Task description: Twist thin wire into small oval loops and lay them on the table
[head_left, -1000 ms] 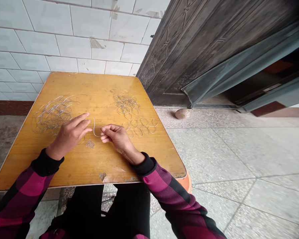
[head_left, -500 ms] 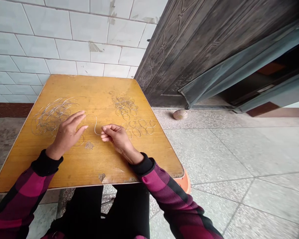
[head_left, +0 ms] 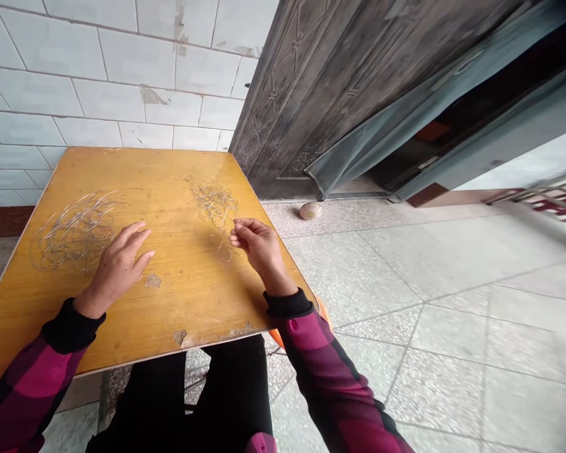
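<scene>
My left hand [head_left: 119, 264] hovers over the left part of the wooden table with fingers spread and nothing in them. Beside it lies a tangled heap of thin curved wires [head_left: 75, 233]. My right hand [head_left: 258, 248] is over the table's right side, thumb and fingertips pinched together on a thin wire [head_left: 227, 246], which is hard to separate from the loops behind it. Just left of those fingertips lie a few loose wire rings [head_left: 216, 239], partly covered by the hand. Farther back is a pile of wire rings [head_left: 213, 204].
The yellow wooden table [head_left: 170, 308] has chipped patches near its front edge. A white tiled wall [head_left: 108, 100] stands behind it, with a dark carved door [head_left: 283, 126] to the right. A roundish object [head_left: 310, 211] rests on the floor by the door.
My right hand has moved right and slightly back, away from my left hand, toward the rings. The curved wire between the hands is gone from there. The view has turned rightward.
</scene>
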A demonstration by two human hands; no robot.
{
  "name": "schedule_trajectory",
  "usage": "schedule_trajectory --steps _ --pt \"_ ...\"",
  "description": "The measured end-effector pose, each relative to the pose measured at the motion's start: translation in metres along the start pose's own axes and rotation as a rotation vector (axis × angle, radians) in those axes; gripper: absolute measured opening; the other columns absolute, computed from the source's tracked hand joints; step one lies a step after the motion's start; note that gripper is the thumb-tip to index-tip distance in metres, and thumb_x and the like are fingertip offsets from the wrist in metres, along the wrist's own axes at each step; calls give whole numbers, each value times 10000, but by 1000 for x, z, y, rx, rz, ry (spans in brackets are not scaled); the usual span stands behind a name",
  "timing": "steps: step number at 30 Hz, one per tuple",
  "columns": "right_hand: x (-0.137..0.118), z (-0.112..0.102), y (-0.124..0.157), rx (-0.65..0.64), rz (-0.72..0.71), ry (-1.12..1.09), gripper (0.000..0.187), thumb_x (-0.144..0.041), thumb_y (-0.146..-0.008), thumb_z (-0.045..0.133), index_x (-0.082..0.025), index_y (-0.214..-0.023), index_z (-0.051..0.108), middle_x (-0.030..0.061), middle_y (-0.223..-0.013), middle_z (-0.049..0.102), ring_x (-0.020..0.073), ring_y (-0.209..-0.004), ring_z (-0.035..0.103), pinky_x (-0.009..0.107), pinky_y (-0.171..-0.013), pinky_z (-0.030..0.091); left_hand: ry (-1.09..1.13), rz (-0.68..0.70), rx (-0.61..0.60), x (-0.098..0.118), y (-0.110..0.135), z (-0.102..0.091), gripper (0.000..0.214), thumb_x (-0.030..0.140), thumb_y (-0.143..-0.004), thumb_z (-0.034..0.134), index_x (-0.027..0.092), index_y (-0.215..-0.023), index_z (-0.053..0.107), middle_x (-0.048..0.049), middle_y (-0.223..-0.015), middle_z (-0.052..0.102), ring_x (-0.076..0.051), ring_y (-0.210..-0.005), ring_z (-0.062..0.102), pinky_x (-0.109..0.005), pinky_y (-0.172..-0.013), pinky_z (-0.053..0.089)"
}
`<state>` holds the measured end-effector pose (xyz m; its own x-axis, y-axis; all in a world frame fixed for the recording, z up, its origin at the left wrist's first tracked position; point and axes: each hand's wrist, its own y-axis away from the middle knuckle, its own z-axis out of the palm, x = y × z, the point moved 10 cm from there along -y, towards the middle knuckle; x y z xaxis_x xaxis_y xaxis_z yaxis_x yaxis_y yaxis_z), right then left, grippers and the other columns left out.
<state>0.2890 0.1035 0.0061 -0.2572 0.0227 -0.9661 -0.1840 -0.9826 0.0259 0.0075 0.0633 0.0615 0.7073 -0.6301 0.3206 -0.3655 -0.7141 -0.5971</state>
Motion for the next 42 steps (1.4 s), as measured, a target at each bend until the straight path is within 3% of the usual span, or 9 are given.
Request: schedule_trajectory --steps 6,12,15,23,28,34,38,42 --pt "22 -22 11 18 66 64 280 -328 -633 798 -153 -789 646 -14 -638 643 83 -506 605 212 -524 530 -5 16 -40 1 1 5 323 250 -906 531 151 -1213 561 -164 -1331 542 -296 -1221 556 -454 -935 552" --pt "-6 -93 -6 239 -14 78 172 -220 -685 754 -154 -788 632 -18 -622 632 83 -542 620 199 -559 550 -64 55 -49 4 2 7 305 271 -916 507 149 -1186 578 -163 -1313 556 -297 -1206 564 -459 -1000 496" --pt "-11 -111 -23 305 10 128 101 -170 -742 706 -151 -765 609 -2 -628 642 83 -543 626 204 -585 564 -76 66 -53 4 3 10 308 276 -918 500 142 -1183 581 -168 -1314 557 -296 -1198 570 -442 -989 500" --pt "-1 -100 -85 344 40 211 148 -70 -780 627 -156 -683 556 -18 -547 604 82 -494 606 210 -578 568 -92 69 -66 -3 7 16 320 273 -914 496 146 -1194 583 -164 -1335 548 -294 -1215 561 -435 -1002 490" --pt "3 -99 -99 337 52 342 189 -31 -743 613 -160 -624 544 -27 -475 567 87 -439 573 194 -489 527 -90 71 -68 -4 8 17 313 263 -911 500 176 -1203 574 -155 -1332 552 -299 -1201 573 -464 -994 498" --pt "-15 -109 -94 330 -16 536 144 -34 -665 667 -144 -626 583 -26 -498 561 103 -424 591 179 -416 463 -57 55 -73 -3 5 15 309 271 -900 507 200 -1189 592 -139 -1337 554 -311 -1164 595 -482 -962 517" --pt "-39 -112 -76 369 -128 595 59 -117 -738 632 -143 -790 632 15 -672 638 107 -493 619 222 -487 503 -67 54 -72 -3 1 8 301 294 -906 512 206 -1184 585 -142 -1322 556 -322 -1143 599 -496 -936 528" --pt "-44 -81 -32 316 -235 628 159 -266 -835 579 -170 -935 655 12 -660 637 123 -530 613 258 -531 507 -130 50 -54 -20 0 -9 271 331 -914 509 240 -1159 579 -83 -1288 580 -324 -1150 584 -517 -955 508"
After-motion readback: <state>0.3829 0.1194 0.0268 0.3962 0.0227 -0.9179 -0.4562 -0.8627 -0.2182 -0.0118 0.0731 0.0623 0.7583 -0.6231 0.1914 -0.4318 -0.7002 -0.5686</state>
